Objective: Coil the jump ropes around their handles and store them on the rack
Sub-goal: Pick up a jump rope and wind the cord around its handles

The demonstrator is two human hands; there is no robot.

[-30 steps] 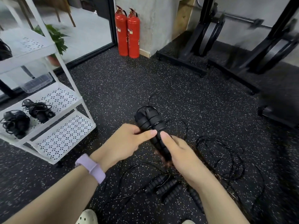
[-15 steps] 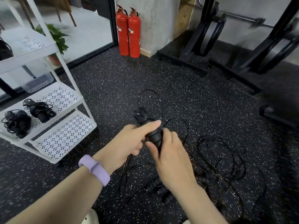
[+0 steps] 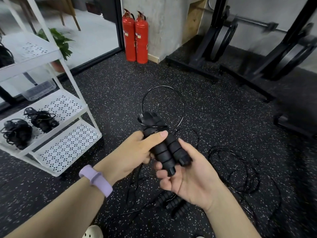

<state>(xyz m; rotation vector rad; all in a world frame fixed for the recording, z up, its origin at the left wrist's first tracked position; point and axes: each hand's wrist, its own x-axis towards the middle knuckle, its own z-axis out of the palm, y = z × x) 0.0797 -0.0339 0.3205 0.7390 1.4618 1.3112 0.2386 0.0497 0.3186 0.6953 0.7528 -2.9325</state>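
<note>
**Two handles in hand, more rope loose on the floor**

Two red fire extinguishers (image 3: 135, 36) stand side by side against the concrete pillar at twelve o'clock. Black weight stands (image 3: 240, 48) fill the one-to-three o'clock side. At nine o'clock is the white rack (image 3: 68, 107), with two coiled jump ropes (image 3: 29, 127) already lying on its middle shelf; a potted plant (image 3: 58, 42) shows behind it.

In the middle, the left hand (image 3: 135, 152), a lilac wristband (image 3: 96, 180) on its wrist, grips the pair of black handles (image 3: 164, 148) near their top, thumb across them. The right hand (image 3: 188, 176) cups their lower ends, fingers curled beneath. One thin rope loop (image 3: 183, 107) arcs up above the handles.

On the speckled floor (image 3: 223, 103) at five o'clock lie three more handles (image 3: 173, 202), with a tangle of black rope (image 3: 240, 169) at four o'clock.
</note>
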